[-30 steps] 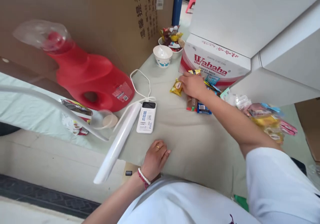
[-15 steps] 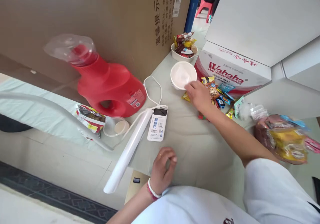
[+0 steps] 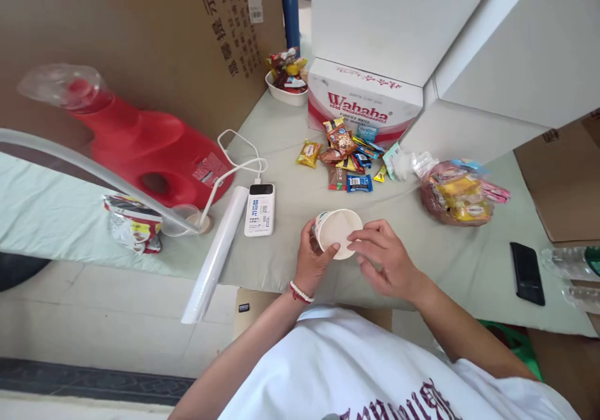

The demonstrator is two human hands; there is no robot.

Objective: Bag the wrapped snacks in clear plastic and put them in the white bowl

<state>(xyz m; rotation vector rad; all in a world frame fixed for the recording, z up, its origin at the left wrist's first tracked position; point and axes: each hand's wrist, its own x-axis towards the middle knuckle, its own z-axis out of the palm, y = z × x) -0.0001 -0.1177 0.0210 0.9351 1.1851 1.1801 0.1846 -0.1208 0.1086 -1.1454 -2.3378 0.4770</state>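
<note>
A white paper cup is tilted toward me close to the table's near edge. Around its left side wraps my left hand, thumb over the rim. My right hand is at the cup's right rim, fingers apart and fingertips at or just over the opening; whether they touch it I cannot tell. Beyond the cup lies a pile of wrapped snacks, with a yellow packet to its left and a blue packet at its near side.
On the left are a red jug, a white power bank with a cable and a plastic film roll. Behind stand a snack bowl and a Wahaha carton. Rightward lie a snack bag and black phone.
The paper cup has come from near the carton to in front of me. My left hand now holds it, and my right hand has drawn back with it. The view has turned right.
</note>
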